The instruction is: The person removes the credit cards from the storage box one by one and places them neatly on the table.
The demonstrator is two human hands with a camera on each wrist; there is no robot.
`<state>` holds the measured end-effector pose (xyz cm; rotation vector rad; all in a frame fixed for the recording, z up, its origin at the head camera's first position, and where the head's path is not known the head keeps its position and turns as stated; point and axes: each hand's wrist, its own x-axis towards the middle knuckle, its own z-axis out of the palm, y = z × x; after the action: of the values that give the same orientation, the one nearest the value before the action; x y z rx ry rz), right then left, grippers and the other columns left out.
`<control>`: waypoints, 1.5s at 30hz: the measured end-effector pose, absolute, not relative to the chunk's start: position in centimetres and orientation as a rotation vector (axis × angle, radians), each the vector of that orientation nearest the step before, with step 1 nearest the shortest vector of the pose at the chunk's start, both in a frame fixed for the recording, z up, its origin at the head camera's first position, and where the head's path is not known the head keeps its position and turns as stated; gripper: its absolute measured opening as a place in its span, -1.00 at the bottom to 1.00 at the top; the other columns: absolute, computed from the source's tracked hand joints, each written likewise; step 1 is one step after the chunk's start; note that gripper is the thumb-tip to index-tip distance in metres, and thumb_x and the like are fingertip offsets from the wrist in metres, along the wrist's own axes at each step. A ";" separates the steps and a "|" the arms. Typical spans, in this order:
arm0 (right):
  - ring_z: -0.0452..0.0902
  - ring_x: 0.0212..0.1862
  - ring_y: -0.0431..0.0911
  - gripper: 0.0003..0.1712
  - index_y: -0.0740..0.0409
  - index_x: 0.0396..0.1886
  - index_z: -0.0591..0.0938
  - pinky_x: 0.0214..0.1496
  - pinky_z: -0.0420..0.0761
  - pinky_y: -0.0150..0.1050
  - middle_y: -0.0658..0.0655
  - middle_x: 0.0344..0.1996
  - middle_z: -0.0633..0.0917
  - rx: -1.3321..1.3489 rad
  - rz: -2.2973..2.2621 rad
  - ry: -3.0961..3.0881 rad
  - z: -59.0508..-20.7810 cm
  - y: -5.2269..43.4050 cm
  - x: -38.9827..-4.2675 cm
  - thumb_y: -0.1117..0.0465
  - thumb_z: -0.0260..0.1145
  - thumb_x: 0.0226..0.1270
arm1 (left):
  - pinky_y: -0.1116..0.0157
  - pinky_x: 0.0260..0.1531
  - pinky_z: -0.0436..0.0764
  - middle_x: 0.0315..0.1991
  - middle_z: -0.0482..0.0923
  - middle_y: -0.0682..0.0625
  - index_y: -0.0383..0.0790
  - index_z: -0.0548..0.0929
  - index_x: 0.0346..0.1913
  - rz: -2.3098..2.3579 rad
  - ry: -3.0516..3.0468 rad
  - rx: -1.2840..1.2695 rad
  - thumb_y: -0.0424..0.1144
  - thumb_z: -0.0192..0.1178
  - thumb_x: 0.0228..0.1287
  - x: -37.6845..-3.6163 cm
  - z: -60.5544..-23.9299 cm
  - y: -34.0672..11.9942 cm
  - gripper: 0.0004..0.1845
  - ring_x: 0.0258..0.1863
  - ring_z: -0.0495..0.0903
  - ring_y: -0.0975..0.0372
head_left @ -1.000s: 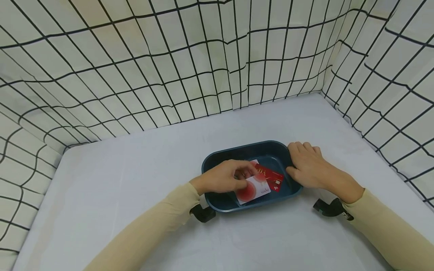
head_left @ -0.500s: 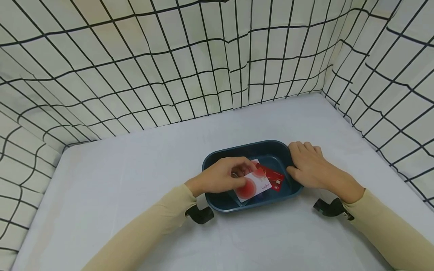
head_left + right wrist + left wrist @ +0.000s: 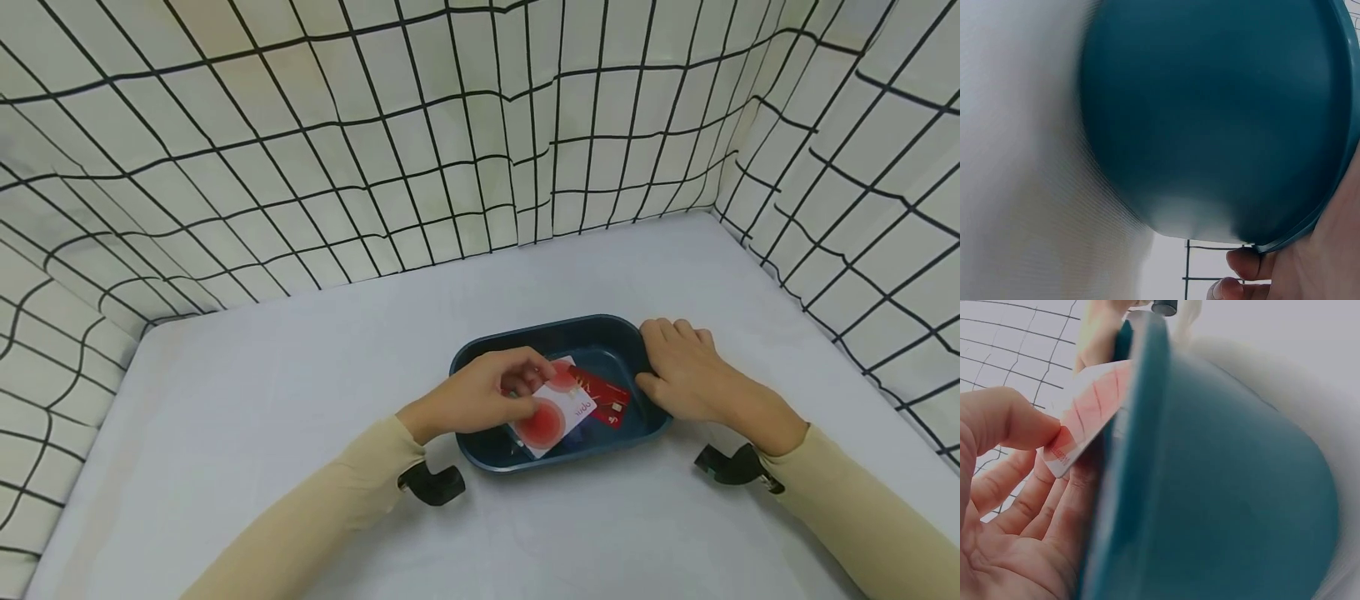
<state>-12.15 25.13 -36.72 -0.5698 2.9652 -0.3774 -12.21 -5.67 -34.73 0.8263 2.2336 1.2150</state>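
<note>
In the head view, the tray stood right of centre in the frame, on the white table. The left hand reached over its left end and pinched the white card, thumb on one face and fingers behind. That card, printed with red circles, lay tilted above the tray floor, its lower corner near the front rim. The red card lay in the tray just right of it, partly covered; a white corner showed above the two, though which card it belonged to could not be told.

The right hand gripped the tray's right end, its fingers bent over the rim; in the right wrist view, fingertips showed at the rim, low right.

Tan sleeves ran in from the lower left and lower right. A black device sat at each wrist. Gridded walls filled the top and sides.
</note>
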 end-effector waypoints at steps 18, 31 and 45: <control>0.33 -0.06 0.12 -0.56 0.29 0.08 0.40 -0.10 0.28 0.03 0.19 -0.16 0.52 -0.554 -0.377 2.961 -36.9 25.1 -12.0 0.12 0.21 0.33 | 0.35 -0.07 0.75 -0.03 0.63 -0.12 -0.20 0.53 0.19 1.396 2.174 0.664 -0.29 0.35 0.31 -11.0 -34.0 -6.8 -0.58 -0.16 0.67 0.21; 0.32 -0.09 0.11 -0.56 0.29 0.07 0.40 -0.11 0.26 0.01 0.18 -0.18 0.51 -0.548 -0.377 2.960 -36.9 25.0 -11.9 0.12 0.22 0.32 | 0.29 -0.02 0.77 0.00 0.63 -0.13 -0.19 0.51 0.16 1.517 2.117 0.543 -0.32 0.32 0.33 -10.2 -34.2 -7.9 -0.62 -0.13 0.69 0.19; 0.31 -0.11 0.08 -0.61 0.25 0.03 0.39 -0.11 0.22 -0.02 0.15 -0.21 0.49 -0.554 -0.380 2.954 -36.7 24.9 -12.0 0.13 0.20 0.32 | 0.37 -0.09 0.75 -0.01 0.59 -0.20 -0.29 0.47 0.18 1.678 2.016 0.489 -0.37 0.29 0.31 -9.9 -34.9 -9.3 -0.59 -0.12 0.67 0.16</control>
<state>-12.03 24.91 -36.69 -0.5537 2.9544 -0.3804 -9.94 -9.28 -34.90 0.4893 2.0158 1.6777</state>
